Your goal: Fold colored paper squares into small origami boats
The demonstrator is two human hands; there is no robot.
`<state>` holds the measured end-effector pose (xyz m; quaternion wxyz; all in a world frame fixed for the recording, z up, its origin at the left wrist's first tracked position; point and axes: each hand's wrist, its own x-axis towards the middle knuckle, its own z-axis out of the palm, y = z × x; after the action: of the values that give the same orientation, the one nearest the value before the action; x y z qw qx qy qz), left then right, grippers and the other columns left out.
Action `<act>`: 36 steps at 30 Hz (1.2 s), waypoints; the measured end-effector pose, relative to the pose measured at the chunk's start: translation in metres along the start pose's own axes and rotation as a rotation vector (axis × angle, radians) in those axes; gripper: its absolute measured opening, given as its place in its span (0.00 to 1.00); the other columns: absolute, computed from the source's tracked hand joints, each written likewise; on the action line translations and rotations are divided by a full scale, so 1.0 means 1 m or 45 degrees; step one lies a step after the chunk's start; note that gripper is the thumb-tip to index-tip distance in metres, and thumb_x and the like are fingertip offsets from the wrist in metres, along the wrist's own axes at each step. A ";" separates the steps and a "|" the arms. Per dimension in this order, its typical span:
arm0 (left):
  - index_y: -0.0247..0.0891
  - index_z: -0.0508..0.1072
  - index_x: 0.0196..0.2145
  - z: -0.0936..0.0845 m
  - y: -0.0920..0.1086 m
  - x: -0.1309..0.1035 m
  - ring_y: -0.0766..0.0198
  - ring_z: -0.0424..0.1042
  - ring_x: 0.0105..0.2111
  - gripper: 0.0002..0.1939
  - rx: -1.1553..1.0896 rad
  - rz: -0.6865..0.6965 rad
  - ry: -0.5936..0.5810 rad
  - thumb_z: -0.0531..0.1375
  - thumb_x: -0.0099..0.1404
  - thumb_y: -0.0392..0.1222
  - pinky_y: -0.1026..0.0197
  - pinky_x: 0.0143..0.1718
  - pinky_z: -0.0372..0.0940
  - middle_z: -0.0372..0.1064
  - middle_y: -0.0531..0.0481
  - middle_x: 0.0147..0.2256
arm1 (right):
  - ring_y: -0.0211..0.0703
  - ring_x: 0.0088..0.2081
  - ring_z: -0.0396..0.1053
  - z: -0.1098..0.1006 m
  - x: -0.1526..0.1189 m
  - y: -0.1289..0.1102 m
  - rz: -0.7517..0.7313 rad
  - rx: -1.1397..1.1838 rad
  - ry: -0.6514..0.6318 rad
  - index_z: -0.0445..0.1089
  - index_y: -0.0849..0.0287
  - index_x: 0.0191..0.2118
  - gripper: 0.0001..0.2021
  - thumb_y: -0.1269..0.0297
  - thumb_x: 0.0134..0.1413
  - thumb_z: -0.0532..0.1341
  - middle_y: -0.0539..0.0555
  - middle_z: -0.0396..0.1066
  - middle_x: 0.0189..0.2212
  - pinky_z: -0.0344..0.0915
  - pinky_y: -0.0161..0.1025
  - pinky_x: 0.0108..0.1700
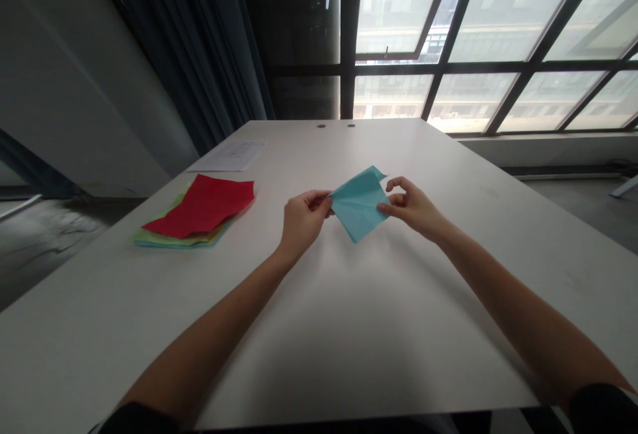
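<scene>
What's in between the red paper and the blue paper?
In the head view, the person's left hand is between the red paper and the blue paper, pinching the blue one's corner. White tabletop shows between that hand and the red paper.

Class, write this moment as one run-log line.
left hand: pinching blue paper at corner | right hand: touching its right edge | red sheet: on paper stack

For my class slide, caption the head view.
Left hand holds blue paper, right hand touching it, above a white table.
</scene>
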<state>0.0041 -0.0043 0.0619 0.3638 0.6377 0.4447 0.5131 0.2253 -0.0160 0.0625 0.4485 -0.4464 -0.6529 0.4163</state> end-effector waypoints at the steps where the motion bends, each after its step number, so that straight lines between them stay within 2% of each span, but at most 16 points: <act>1: 0.32 0.74 0.36 0.000 -0.001 0.001 0.67 0.70 0.24 0.15 -0.035 -0.012 0.015 0.59 0.54 0.44 0.65 0.28 0.67 0.72 0.49 0.25 | 0.34 0.22 0.61 0.000 0.000 0.000 -0.008 0.025 -0.009 0.53 0.54 0.34 0.19 0.56 0.41 0.63 0.43 0.63 0.18 0.58 0.34 0.27; 6: 0.31 0.74 0.37 0.000 -0.006 0.002 0.68 0.69 0.23 0.16 -0.085 -0.040 0.000 0.60 0.53 0.45 0.64 0.27 0.67 0.72 0.49 0.24 | 0.36 0.23 0.62 -0.003 0.000 0.001 0.036 -0.079 -0.007 0.53 0.55 0.34 0.19 0.56 0.41 0.63 0.44 0.64 0.19 0.60 0.35 0.27; 8: 0.32 0.74 0.37 -0.001 -0.007 0.003 0.68 0.70 0.23 0.16 -0.066 -0.053 -0.022 0.60 0.53 0.45 0.64 0.28 0.67 0.72 0.48 0.25 | 0.37 0.24 0.63 -0.005 0.000 0.000 -0.002 -0.242 0.115 0.54 0.55 0.35 0.19 0.55 0.40 0.64 0.46 0.65 0.22 0.61 0.37 0.28; 11: 0.32 0.74 0.36 -0.001 -0.005 0.002 0.67 0.70 0.24 0.15 -0.047 -0.086 -0.082 0.60 0.53 0.44 0.65 0.27 0.67 0.72 0.49 0.25 | 0.41 0.32 0.65 -0.004 -0.002 -0.007 -0.151 -0.534 0.362 0.59 0.56 0.36 0.19 0.54 0.38 0.64 0.52 0.66 0.31 0.63 0.38 0.30; 13: 0.33 0.74 0.36 0.000 -0.003 0.000 0.66 0.71 0.24 0.14 -0.038 -0.099 -0.158 0.60 0.53 0.43 0.65 0.28 0.67 0.72 0.49 0.24 | 0.44 0.36 0.65 -0.002 -0.004 -0.013 -0.265 -0.683 0.414 0.61 0.56 0.39 0.21 0.55 0.38 0.65 0.54 0.66 0.38 0.63 0.40 0.32; 15: 0.32 0.74 0.36 0.001 -0.001 -0.002 0.66 0.71 0.25 0.14 -0.020 -0.097 -0.229 0.59 0.53 0.42 0.65 0.28 0.67 0.72 0.48 0.25 | 0.46 0.39 0.65 0.002 -0.006 -0.018 -0.368 -0.784 0.389 0.63 0.55 0.42 0.22 0.58 0.38 0.65 0.54 0.67 0.39 0.63 0.41 0.35; 18: 0.32 0.74 0.36 0.002 0.001 -0.004 0.66 0.71 0.25 0.13 0.033 -0.064 -0.296 0.59 0.54 0.42 0.65 0.28 0.67 0.72 0.48 0.26 | 0.45 0.38 0.65 0.006 -0.009 -0.022 -0.469 -0.865 0.341 0.65 0.54 0.42 0.17 0.61 0.43 0.63 0.51 0.70 0.34 0.61 0.41 0.38; 23: 0.33 0.73 0.38 0.002 0.003 -0.004 0.67 0.70 0.24 0.13 0.068 0.023 -0.287 0.58 0.54 0.40 0.65 0.27 0.67 0.70 0.51 0.23 | 0.40 0.30 0.67 0.005 -0.010 -0.021 -0.501 -0.950 0.306 0.70 0.54 0.34 0.07 0.60 0.47 0.61 0.49 0.70 0.26 0.59 0.37 0.36; 27: 0.33 0.74 0.36 0.001 0.004 -0.004 0.66 0.71 0.25 0.12 0.114 0.045 -0.288 0.57 0.55 0.41 0.65 0.28 0.66 0.71 0.50 0.24 | 0.38 0.26 0.66 0.002 -0.009 -0.019 -0.457 -0.980 0.278 0.70 0.56 0.27 0.08 0.58 0.48 0.60 0.48 0.70 0.22 0.59 0.37 0.35; 29: 0.33 0.74 0.36 0.001 0.004 -0.004 0.65 0.71 0.26 0.12 0.154 0.060 -0.282 0.57 0.56 0.42 0.65 0.29 0.67 0.72 0.49 0.25 | 0.39 0.27 0.66 0.001 -0.009 -0.020 -0.463 -1.005 0.206 0.70 0.57 0.27 0.08 0.58 0.49 0.60 0.49 0.70 0.23 0.60 0.37 0.34; 33: 0.36 0.74 0.36 0.001 0.003 -0.006 0.65 0.72 0.27 0.11 0.321 0.186 -0.275 0.56 0.57 0.41 0.65 0.30 0.66 0.73 0.49 0.28 | 0.41 0.33 0.67 0.001 -0.009 -0.021 -0.570 -1.028 0.059 0.69 0.55 0.38 0.11 0.59 0.47 0.61 0.51 0.72 0.32 0.60 0.37 0.36; 36: 0.38 0.74 0.35 0.002 0.004 -0.007 0.65 0.71 0.28 0.10 0.518 0.340 -0.239 0.56 0.58 0.40 0.64 0.32 0.65 0.74 0.51 0.30 | 0.40 0.32 0.66 0.001 -0.009 -0.019 -0.688 -1.080 0.045 0.70 0.56 0.34 0.07 0.60 0.49 0.60 0.51 0.72 0.29 0.59 0.37 0.37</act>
<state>0.0062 -0.0127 0.0626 0.1968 0.7956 0.4151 0.3950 0.2223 -0.0294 0.0784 0.3302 -0.4114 -0.8492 -0.0242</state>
